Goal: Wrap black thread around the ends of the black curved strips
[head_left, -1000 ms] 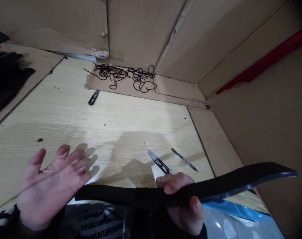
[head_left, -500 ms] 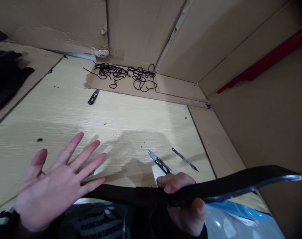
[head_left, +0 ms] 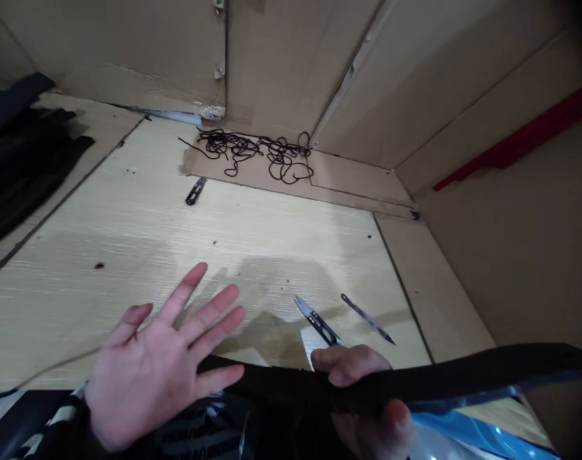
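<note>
My right hand (head_left: 355,365) pinches a long black strip (head_left: 487,369) between thumb and fingers. The strip runs across the front of the work surface, and its right end curves out to the edge of view. At left, my left hand (head_left: 149,367) is palm up with fingers spread, holding nothing, its little finger overlapping the strip's left part. Just beyond my right hand lies a pair of thread snips (head_left: 318,322), blades pointing away. To their right is a thin metal pointed tool (head_left: 368,319).
A second pair of snips (head_left: 195,191) lies farther back. Tangled dark cord (head_left: 243,145) rests along the cardboard wall (head_left: 271,70). Stacked black strips (head_left: 27,166) are at the left, a red strip (head_left: 520,140) is on the right wall, and blue plastic (head_left: 477,436) is at the near right.
My left hand has moved right, toward my right hand, with fingers still spread. My right hand keeps hold of the black strip. The whole view has shifted slightly.
</note>
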The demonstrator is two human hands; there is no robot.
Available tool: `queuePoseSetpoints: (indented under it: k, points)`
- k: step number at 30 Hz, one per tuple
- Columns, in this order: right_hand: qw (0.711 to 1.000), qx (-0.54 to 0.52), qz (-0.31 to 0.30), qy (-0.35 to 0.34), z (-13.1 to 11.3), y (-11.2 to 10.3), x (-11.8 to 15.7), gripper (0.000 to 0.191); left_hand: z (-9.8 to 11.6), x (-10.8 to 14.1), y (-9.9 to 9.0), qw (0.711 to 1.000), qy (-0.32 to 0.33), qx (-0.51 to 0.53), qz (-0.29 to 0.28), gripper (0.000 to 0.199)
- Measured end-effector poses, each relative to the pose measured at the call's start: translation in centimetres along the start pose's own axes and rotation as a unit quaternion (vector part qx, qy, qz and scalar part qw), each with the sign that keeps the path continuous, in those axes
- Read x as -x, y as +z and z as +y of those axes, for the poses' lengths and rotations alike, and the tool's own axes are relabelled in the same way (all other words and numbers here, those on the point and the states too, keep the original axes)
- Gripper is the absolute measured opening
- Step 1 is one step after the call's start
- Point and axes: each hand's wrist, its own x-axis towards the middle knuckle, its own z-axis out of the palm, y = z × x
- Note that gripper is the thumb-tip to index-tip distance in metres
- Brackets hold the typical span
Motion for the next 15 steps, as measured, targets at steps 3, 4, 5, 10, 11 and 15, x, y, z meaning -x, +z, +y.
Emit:
queuePoseSetpoints:
  k: [3,4,5,10,11,15]
  points:
    - [1.000,-0.009,-0.011,-0.010,-0.5,0.5,-0.6,0.037,-0.7,-0.3,0.4,1.000,-0.002,-0.017,-0.005,0.062]
    - [1.000,-0.016,-0.015,-0.016,-0.6,0.7,-0.8,0.038,-0.8,-0.3,0.6,1.000,-0.003,-0.024,-0.008,0.062]
    - [0.999,-0.024,-0.017,-0.022,-0.8,0.9,-1.0,0.038,-1.0,-0.3,0.8,0.999,-0.004,-0.032,-0.011,0.062]
    - [0.998,-0.048,0.001,-0.035,-1.6,1.5,-1.8,0.038,-0.8,0.3,1.2,0.968,0.009,-0.249,-0.013,0.062]
    - [0.998,-0.047,0.010,-0.027,-1.7,1.4,-1.8,0.038,-0.6,0.5,1.2,0.920,0.035,-0.390,0.003,0.062]
    - [0.998,0.003,0.057,0.002,-1.7,0.8,-1.7,0.041,0.0,1.6,0.9,0.601,0.179,-0.777,0.059,0.050]
